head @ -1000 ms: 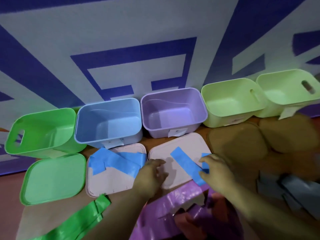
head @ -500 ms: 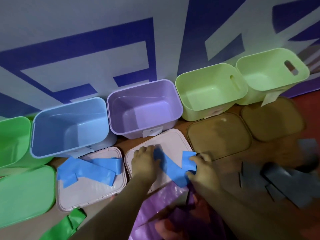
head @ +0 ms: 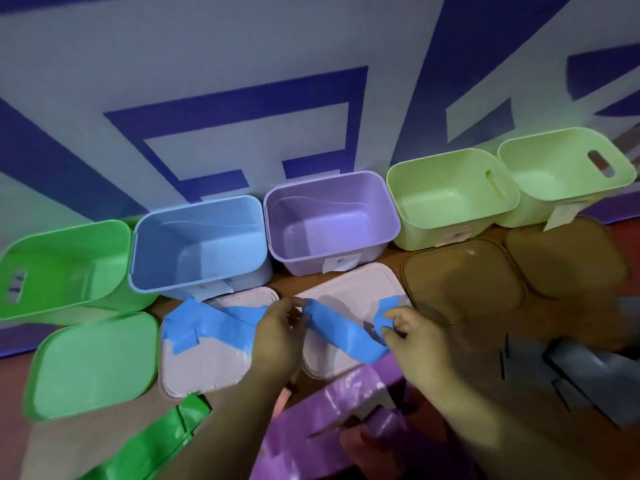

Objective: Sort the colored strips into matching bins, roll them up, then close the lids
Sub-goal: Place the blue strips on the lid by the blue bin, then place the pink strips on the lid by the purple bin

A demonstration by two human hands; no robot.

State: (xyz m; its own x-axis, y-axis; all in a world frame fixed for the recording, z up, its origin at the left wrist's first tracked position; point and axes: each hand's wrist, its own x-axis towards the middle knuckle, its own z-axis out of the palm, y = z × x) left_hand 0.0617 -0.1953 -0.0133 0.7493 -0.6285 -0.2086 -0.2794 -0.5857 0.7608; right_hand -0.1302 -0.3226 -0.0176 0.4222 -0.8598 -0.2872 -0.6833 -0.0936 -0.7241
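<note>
Blue strip (head: 343, 332) spans the pale lid (head: 349, 289) just near of the purple bin (head: 332, 220). Left hand (head: 277, 334) pinches its left end; right hand (head: 414, 336) pinches its folded right end.

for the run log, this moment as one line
left hand, right hand: pinching flat blue strip | over pale pink lid | blue plastic bin empty

Two bare hands show: the left hand (head: 277, 330) by the left edge of the pale pink lid (head: 349, 289), the right hand (head: 412, 334) by that lid's right edge. Both forearms are bare as far as they show. The fingers look short, rounded and slightly blurred.
</note>
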